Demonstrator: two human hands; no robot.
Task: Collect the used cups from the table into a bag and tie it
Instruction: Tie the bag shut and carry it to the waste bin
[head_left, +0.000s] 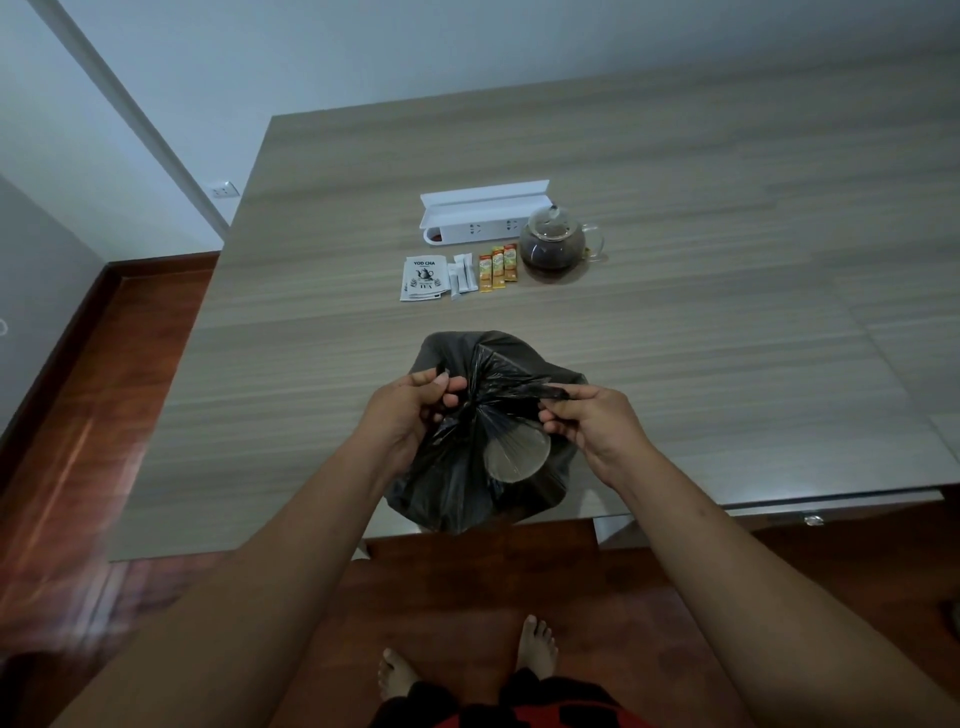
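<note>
Both hands pinching bag between them

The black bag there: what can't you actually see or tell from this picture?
Head view only:
- Cups inside the black bag: hidden by plastic; one round shape presses through.
- Knot: covered by the left hand and right hand.
- Orange sachets: print too small.
- Bag's bottom: hangs past the table edge.

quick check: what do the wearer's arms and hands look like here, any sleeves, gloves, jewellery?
Both forearms are bare to the frame edge: no sleeves showing. The left hand and right hand have no gloves, rings, watch or bands visible. Nails look short and unpainted. Nothing is strapped or cabled to either arm.
</note>
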